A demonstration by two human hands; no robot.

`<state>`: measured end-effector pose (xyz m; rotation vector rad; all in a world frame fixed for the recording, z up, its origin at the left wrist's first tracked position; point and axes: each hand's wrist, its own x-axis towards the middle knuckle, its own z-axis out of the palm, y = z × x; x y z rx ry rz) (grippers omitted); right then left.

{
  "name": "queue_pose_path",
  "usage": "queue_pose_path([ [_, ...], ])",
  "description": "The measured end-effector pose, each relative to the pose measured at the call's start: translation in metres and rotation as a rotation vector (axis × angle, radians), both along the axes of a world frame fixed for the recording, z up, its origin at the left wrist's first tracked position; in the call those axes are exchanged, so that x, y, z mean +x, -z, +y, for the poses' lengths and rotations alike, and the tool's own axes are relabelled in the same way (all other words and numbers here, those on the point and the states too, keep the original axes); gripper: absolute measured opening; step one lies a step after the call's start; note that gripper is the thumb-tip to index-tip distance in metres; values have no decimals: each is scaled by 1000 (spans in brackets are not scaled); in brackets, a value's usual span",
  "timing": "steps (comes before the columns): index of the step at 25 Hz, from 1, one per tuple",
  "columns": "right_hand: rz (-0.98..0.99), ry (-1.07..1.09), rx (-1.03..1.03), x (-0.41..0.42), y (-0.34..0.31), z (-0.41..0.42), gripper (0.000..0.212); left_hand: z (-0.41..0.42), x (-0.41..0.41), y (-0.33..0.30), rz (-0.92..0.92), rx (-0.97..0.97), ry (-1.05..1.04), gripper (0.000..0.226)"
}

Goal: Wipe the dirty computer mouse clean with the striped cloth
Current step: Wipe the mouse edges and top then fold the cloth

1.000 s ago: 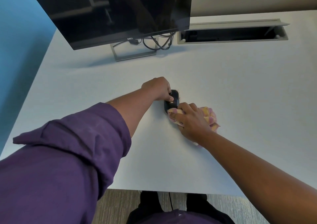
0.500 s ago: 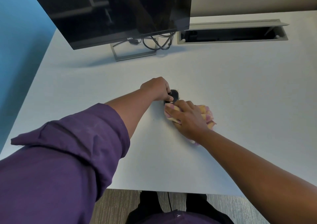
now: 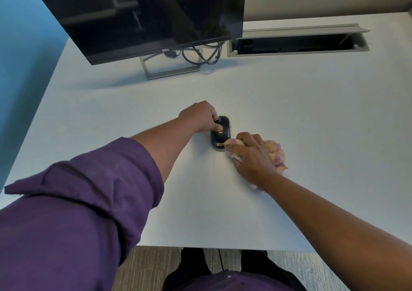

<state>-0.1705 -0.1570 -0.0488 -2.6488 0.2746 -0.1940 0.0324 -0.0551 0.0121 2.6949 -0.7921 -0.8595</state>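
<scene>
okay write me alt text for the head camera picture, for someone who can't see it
A person's left hand holds a black computer mouse steady on a white desk while the right hand presses a bunched pink-and-yellow striped cloth against the mouse's near right edge. A dark monitor stands at the back, beside an open cable tray.

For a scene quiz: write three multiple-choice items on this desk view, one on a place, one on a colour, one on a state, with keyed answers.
1. Where is the cloth?
A. right of the mouse
B. under the monitor
C. on the floor

2. What colour is the mouse?
A. white
B. black
C. red

3. What is the left hand doing?
A. lying flat on the desk
B. holding the cloth
C. holding the mouse

Answers: 1 A, the cloth sits bunched under the right hand at the mouse's near right corner; 2 B, its shell is black; 3 C, its thumb and fingers hold the mouse.
</scene>
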Motion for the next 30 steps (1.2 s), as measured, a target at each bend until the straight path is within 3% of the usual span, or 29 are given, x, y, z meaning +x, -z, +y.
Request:
queue_pose_path([
  [7, 97, 211, 274, 36, -13, -13, 41, 5, -3, 3, 14, -44, -37, 42],
  [10, 205, 203, 287, 46, -13, -15, 46, 6, -5, 3, 2, -53, -63, 42],
  [17, 148, 89, 204, 7, -12, 0, 41, 4, -5, 2, 5, -41, -58, 40],
  [20, 88, 171, 299, 18, -14, -7, 35, 4, -4, 1, 15, -38, -49, 41],
  [25, 203, 290, 367, 48, -15, -9, 36, 3, -4, 1, 24, -40, -69, 41],
  [30, 76, 383, 456, 39, -27, -4, 28, 7, -2, 8, 40, -78, -90, 41],
])
